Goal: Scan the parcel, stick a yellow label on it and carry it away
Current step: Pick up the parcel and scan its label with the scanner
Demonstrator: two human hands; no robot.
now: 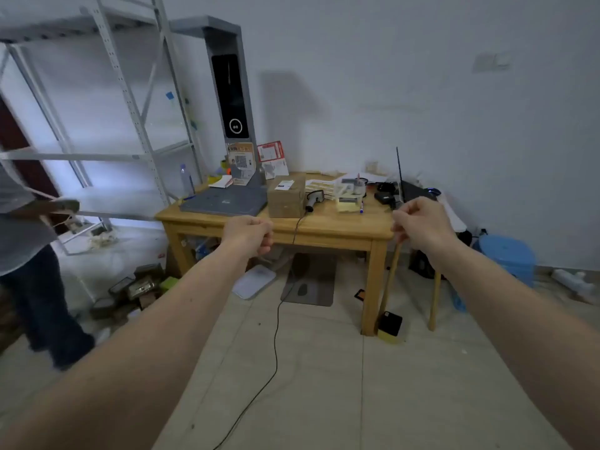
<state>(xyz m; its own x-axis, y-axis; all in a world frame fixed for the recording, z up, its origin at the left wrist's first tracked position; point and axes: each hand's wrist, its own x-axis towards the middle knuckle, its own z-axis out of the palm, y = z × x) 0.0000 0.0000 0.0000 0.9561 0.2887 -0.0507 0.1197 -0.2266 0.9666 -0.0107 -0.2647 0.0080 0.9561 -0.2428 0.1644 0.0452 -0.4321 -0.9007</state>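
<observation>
A brown cardboard parcel [285, 198] with a white label on top stands on the wooden table [341, 227], right of a grey scanning station [227, 131]. A handheld barcode scanner [314, 199] lies just right of the parcel, its black cable hanging down to the floor. Yellow labels [348, 206] sit a little further right. My left hand [248, 233] and my right hand [420, 222] are stretched out in front of the table's near edge, fingers curled, holding nothing. Neither hand touches the table.
A grey metal shelf rack [130, 102] stands left of the table. A person [29, 254] walks at the far left. Boxes and clutter lie under the table. A laptop [406, 186] and a blue stool [508, 254] are at the right.
</observation>
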